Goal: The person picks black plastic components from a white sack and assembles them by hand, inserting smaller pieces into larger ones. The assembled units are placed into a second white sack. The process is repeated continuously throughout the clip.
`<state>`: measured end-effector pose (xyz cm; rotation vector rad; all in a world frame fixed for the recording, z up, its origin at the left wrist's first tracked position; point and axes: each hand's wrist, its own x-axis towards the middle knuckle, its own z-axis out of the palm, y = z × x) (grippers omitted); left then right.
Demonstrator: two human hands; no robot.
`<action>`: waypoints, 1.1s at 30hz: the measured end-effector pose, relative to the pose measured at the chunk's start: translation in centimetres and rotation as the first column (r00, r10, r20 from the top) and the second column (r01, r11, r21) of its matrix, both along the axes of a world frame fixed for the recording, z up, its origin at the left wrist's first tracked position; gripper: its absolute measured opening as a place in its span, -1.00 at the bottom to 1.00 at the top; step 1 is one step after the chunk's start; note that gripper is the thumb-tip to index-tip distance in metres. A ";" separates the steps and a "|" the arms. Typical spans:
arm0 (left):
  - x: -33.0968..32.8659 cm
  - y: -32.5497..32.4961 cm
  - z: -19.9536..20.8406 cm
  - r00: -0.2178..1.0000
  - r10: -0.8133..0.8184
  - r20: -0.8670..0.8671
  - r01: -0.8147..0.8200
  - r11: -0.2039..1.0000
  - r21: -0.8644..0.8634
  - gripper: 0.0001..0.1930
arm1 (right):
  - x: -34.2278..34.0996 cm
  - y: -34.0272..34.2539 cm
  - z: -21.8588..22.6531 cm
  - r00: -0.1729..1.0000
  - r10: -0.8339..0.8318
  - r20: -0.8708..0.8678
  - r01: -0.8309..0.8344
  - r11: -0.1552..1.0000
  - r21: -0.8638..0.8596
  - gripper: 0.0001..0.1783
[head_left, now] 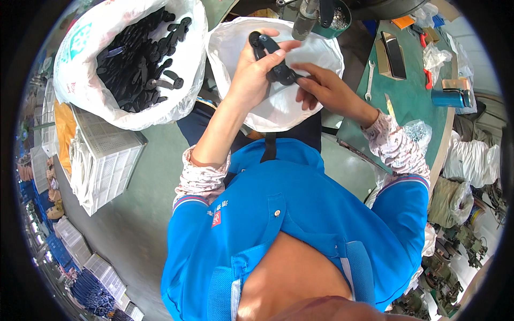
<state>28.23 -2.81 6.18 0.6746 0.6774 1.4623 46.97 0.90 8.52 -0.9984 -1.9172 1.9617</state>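
Note:
My left hand (pixel 247 80) is closed around black lever-like parts (pixel 273 48) with rounded ends, holding them above a white bag-lined container (pixel 227 40). The exact number of pieces in the grip is hard to make out. My right hand (pixel 329 91) comes from the right, its thumb and bent fingers closed at the lower rounded end of the same parts. Left of my hands, a large white plastic bag (pixel 187 101) stands wide open. Heaped inside it are many similar black parts (pixel 131 69).
A green workbench (pixel 369 125) on the right carries a wrench (pixel 370 80), a dark phone-like slab (pixel 393 55), a blue cylinder (pixel 451 98) and small plastic bags. A metal post (pixel 306 21) rises behind the container beside a green tub (pixel 334 27). White crates (pixel 110 166) stand at left.

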 end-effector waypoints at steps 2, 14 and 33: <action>-0.6 0.3 -0.8 0.991 0.134 -0.011 -0.135 0.990 -0.044 -0.62 | 1.4 -0.4 -1.0 0.999 -0.053 0.002 0.053 0.995 -0.085 -0.63; 3.6 0.4 0.5 0.864 0.366 0.345 -0.391 0.920 0.005 -0.63 | -1.4 -1.1 -1.7 0.846 -0.359 -0.394 0.371 0.927 -0.048 -0.67; 1.8 -1.8 -0.1 0.992 0.083 0.095 -0.069 0.987 -0.147 -0.61 | -3.0 11.3 8.9 0.886 -0.388 -0.255 0.410 0.911 0.039 -0.63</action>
